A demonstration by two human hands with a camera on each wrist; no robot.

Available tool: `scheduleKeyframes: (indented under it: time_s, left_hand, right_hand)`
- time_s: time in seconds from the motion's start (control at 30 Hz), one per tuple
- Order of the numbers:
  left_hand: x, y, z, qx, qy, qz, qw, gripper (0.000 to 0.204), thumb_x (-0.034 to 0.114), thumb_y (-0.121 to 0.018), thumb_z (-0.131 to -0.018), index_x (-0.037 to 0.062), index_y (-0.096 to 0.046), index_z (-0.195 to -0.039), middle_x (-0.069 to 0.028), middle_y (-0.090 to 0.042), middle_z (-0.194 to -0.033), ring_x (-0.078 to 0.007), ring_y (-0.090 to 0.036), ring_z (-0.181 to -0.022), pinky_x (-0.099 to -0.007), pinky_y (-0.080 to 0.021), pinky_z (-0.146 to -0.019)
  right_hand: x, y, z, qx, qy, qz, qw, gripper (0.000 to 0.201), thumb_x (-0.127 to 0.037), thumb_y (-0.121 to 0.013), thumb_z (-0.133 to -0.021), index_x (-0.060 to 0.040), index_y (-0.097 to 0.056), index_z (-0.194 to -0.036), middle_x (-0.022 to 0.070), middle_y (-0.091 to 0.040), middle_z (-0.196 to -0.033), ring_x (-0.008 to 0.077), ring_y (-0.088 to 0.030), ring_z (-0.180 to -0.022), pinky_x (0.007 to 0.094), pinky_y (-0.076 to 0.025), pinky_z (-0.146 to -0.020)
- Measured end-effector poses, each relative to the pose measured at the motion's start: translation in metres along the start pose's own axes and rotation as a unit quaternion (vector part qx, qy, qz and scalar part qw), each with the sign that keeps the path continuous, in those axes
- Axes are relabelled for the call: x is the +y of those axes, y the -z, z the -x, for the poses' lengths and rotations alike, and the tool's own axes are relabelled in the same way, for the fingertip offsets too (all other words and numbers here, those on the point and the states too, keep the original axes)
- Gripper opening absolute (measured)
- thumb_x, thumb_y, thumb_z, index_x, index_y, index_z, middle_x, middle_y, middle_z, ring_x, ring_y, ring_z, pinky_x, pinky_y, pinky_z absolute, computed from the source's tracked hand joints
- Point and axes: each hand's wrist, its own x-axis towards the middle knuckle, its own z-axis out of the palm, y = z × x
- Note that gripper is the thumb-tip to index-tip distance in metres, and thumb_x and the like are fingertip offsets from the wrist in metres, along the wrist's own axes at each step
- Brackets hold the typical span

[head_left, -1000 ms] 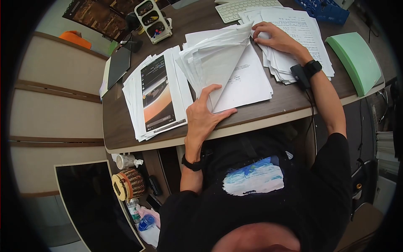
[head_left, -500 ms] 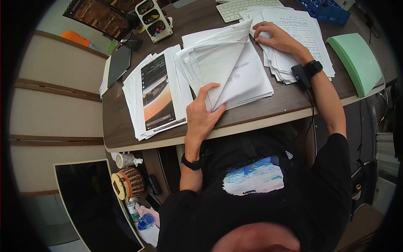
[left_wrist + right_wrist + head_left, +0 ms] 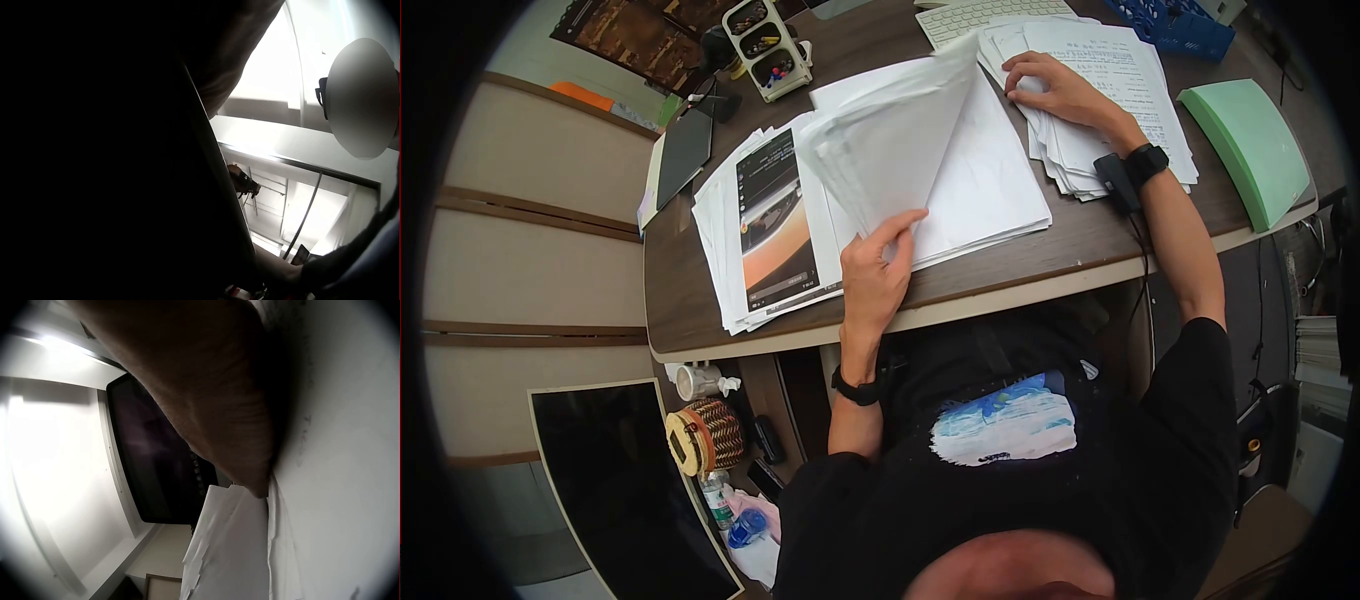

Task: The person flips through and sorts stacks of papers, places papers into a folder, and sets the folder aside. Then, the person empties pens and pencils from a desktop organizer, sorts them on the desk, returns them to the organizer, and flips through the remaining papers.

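My left hand [image 3: 878, 275] grips the near corner of several lifted sheets of paper [image 3: 890, 150], thumb and index finger at their edge. These sheets lean over to the left, blurred toward the top. Under them lies a paper stack [image 3: 990, 190] with a white page uppermost. My right hand [image 3: 1060, 92] rests, fingers loosely bent, on the left edge of a printed paper pile [image 3: 1125, 90]. In the right wrist view the side of that hand [image 3: 206, 394] lies against a page, beside loose white sheets [image 3: 231, 544]. The left wrist view is mostly dark.
Left of the stack lies a pile of prints with a dark and orange picture [image 3: 778, 225]. Around the desk stand a pen holder [image 3: 767, 50], a white keyboard [image 3: 950, 28], a blue basket [image 3: 1185, 30] and a green curved object [image 3: 1250, 150]. A cable hangs by my right wrist.
The lifted sheets have swung further left, and a page with printed lines on the stack has given way to a white one. My left thumb has drawn in; my right hand stays put.
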Motion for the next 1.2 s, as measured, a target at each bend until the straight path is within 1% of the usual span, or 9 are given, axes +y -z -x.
scheduleKeyframes:
  time_s: [0.2,0.3,0.43,0.53,0.63,0.73,0.8,0.9,1.2]
  left_hand:
    - [0.019,-0.009,-0.001,0.061,-0.07,-0.053,0.994,0.064,0.03,-0.098,-0.08,0.0114,-0.075,-0.136,-0.0191,-0.081,-0.114,-0.0362,-0.08,-0.097,-0.0394,-0.062,-0.086]
    - [0.025,-0.008,0.0,0.07,-0.053,-0.042,0.995,0.067,0.024,-0.1,-0.078,0.0067,-0.074,-0.137,-0.02,-0.079,-0.124,-0.0332,-0.078,-0.11,-0.0399,-0.06,-0.099]
    - [0.024,-0.011,0.001,0.087,-0.066,-0.047,0.993,0.069,0.023,-0.101,-0.077,0.0057,-0.073,-0.138,-0.0206,-0.079,-0.126,-0.034,-0.078,-0.111,-0.0404,-0.06,-0.099]
    - [0.024,-0.011,0.0,0.099,-0.078,-0.049,0.991,0.065,0.021,-0.099,-0.08,0.0053,-0.073,-0.137,-0.021,-0.079,-0.124,-0.0352,-0.078,-0.109,-0.0408,-0.061,-0.099]
    - [0.018,-0.013,-0.001,0.116,-0.125,-0.079,0.982,0.049,0.019,-0.091,-0.088,0.008,-0.076,-0.134,-0.0244,-0.08,-0.109,-0.0379,-0.08,-0.094,-0.0404,-0.064,-0.084]
    - [0.009,-0.016,0.0,0.113,-0.111,-0.128,0.979,0.033,0.012,-0.084,-0.094,0.0091,-0.079,-0.127,-0.0221,-0.078,-0.093,-0.0327,-0.077,-0.077,-0.0399,-0.06,-0.071]
    - [0.009,-0.019,-0.003,0.151,-0.145,-0.057,0.976,0.023,0.008,-0.081,-0.096,0.0089,-0.082,-0.119,-0.0188,-0.075,-0.082,-0.0273,-0.068,-0.064,-0.0391,-0.054,-0.062]
    - [0.015,-0.015,0.0,0.144,-0.076,-0.056,0.985,0.017,0.007,-0.08,-0.097,0.0062,-0.082,-0.114,-0.0166,-0.074,-0.079,-0.0254,-0.063,-0.06,-0.0367,-0.051,-0.061]
    - [0.006,-0.014,-0.002,0.216,-0.045,0.032,0.975,0.02,0.012,-0.08,-0.101,-0.0008,-0.075,-0.116,-0.0138,-0.075,-0.09,-0.0212,-0.067,-0.073,-0.0332,-0.053,-0.071]
  right_hand:
    - [0.0,0.0,0.001,0.004,0.001,0.0,1.0,0.023,-0.032,-0.073,-0.104,-0.0107,-0.075,-0.11,0.0101,-0.062,-0.151,0.0312,-0.051,-0.147,0.0451,-0.04,-0.124]
    - [-0.002,0.0,0.001,0.004,-0.004,0.0,1.0,0.022,-0.032,-0.073,-0.104,-0.0108,-0.075,-0.11,0.0101,-0.062,-0.151,0.0313,-0.051,-0.147,0.0452,-0.04,-0.123]
    - [-0.001,-0.001,0.001,0.004,-0.004,0.003,1.0,0.022,-0.032,-0.073,-0.104,-0.0109,-0.075,-0.111,0.01,-0.062,-0.151,0.0313,-0.051,-0.147,0.0452,-0.039,-0.123]
    - [-0.001,-0.001,0.001,0.023,0.014,-0.016,1.0,0.023,-0.03,-0.073,-0.101,-0.0096,-0.076,-0.111,0.0161,-0.065,-0.145,0.0358,-0.054,-0.141,0.0457,-0.039,-0.123]
    - [-0.003,0.002,0.0,0.0,-0.001,-0.002,1.0,0.022,-0.031,-0.073,-0.104,-0.0106,-0.075,-0.111,0.0097,-0.062,-0.151,0.031,-0.051,-0.146,0.0446,-0.039,-0.123]
    - [-0.003,0.003,0.0,-0.003,0.003,-0.005,1.0,0.022,-0.031,-0.073,-0.104,-0.0101,-0.075,-0.111,0.0097,-0.062,-0.151,0.031,-0.052,-0.145,0.0442,-0.039,-0.123]
    - [-0.003,0.003,0.0,-0.005,0.007,-0.005,1.0,0.023,-0.031,-0.073,-0.104,-0.0099,-0.074,-0.111,0.0097,-0.062,-0.15,0.0312,-0.052,-0.145,0.044,-0.04,-0.123]
    - [-0.004,0.003,0.0,-0.006,0.003,-0.011,1.0,0.023,-0.031,-0.073,-0.104,-0.0099,-0.075,-0.111,0.0097,-0.062,-0.15,0.031,-0.053,-0.145,0.0439,-0.04,-0.122]
    - [-0.004,0.003,0.001,-0.003,-0.002,-0.017,1.0,0.023,-0.032,-0.073,-0.104,-0.01,-0.075,-0.111,0.0099,-0.062,-0.15,0.0297,-0.053,-0.144,0.0424,-0.04,-0.123]
